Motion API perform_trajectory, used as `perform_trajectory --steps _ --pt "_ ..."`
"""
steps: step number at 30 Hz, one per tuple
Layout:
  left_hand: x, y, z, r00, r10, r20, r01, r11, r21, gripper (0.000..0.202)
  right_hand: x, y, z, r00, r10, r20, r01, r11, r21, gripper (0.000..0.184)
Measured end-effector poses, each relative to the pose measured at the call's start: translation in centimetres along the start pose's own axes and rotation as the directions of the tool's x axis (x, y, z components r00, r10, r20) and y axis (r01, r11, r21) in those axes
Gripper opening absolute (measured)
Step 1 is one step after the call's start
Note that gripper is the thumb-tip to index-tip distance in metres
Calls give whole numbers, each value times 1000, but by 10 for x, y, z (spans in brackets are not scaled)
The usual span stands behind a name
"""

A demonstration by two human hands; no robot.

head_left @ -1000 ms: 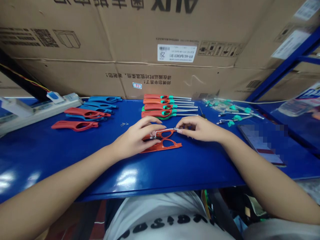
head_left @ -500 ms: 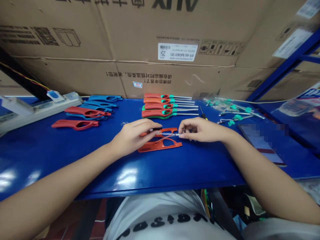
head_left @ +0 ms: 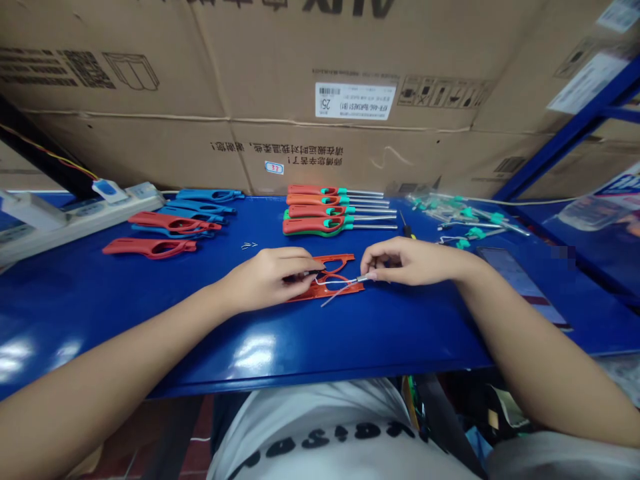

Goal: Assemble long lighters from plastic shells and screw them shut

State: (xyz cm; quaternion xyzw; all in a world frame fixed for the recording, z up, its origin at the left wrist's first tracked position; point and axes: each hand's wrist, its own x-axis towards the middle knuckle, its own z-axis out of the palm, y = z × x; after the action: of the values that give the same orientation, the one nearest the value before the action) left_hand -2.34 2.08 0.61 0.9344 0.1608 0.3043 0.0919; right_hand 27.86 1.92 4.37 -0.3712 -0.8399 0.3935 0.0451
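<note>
My left hand [head_left: 280,279] is closed in a pinch on a small black part [head_left: 317,271], likely the igniter, joined to a thin white wire [head_left: 333,283]. My right hand [head_left: 400,260] pinches a thin metal tube [head_left: 362,279] by its end; most of it is hidden by the fingers. The white wire and a thin pale tube [head_left: 334,297] come out of its left end, the pale tube's tip hanging free. Below both hands lie two orange lighter shell halves [head_left: 345,258], partly covered by my left hand.
Several assembled long-neck lighters [head_left: 320,227] lie in a row behind. Red and blue shell halves [head_left: 150,248] are stacked left, beside a power strip [head_left: 90,223]. Metal tubes with green parts [head_left: 470,213], a screwdriver [head_left: 407,228] and a phone [head_left: 520,283] lie right. Small metal pieces [head_left: 249,245] lie left of the hands.
My right hand has lowered slightly and the metal tube now tilts. The pale tube's end has swung down toward me, away from my left hand. Both hands keep hold of their parts.
</note>
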Motion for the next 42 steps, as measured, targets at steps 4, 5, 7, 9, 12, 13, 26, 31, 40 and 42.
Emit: perform_trajectory --steps 4,5,7,9,12,13,26,31,40,42 --pt "-1 -1 0 999 -5 31 5 1000 -13 21 -1 -2 0 1000 -26 16 27 999 -36 28" --pt "-1 -2 0 999 -1 44 2 1000 -11 21 -1 -1 0 999 -34 15 35 998 -47 28" --pt "-1 -2 0 997 1 71 -1 1000 -7 20 0 0 0 999 -42 20 43 998 -53 28" --pt "-1 -2 -1 996 -4 90 5 1000 -10 19 1 1 1 999 -33 25 35 998 -50 27" --pt "1 0 -1 995 -19 98 20 1000 -8 20 2 1 3 1000 7 18 -6 999 -51 22" --pt "1 0 -1 995 -23 97 24 1000 -2 19 2 1 4 1000 15 9 -15 998 -55 20" --pt "0 3 2 992 -61 114 66 997 -35 19 5 -9 9 997 -80 -23 69 948 -310 14" --pt "0 4 2 992 -76 102 77 997 -11 18 6 -16 13 998 -64 -24 48 904 -425 15" --pt "2 10 -5 979 -101 180 107 994 -27 32 5 -16 13 998 -28 -52 9 940 -342 11" --pt "3 12 -8 972 -105 212 115 993 -32 36 5 -15 13 998 -20 -62 -1 947 -322 10"
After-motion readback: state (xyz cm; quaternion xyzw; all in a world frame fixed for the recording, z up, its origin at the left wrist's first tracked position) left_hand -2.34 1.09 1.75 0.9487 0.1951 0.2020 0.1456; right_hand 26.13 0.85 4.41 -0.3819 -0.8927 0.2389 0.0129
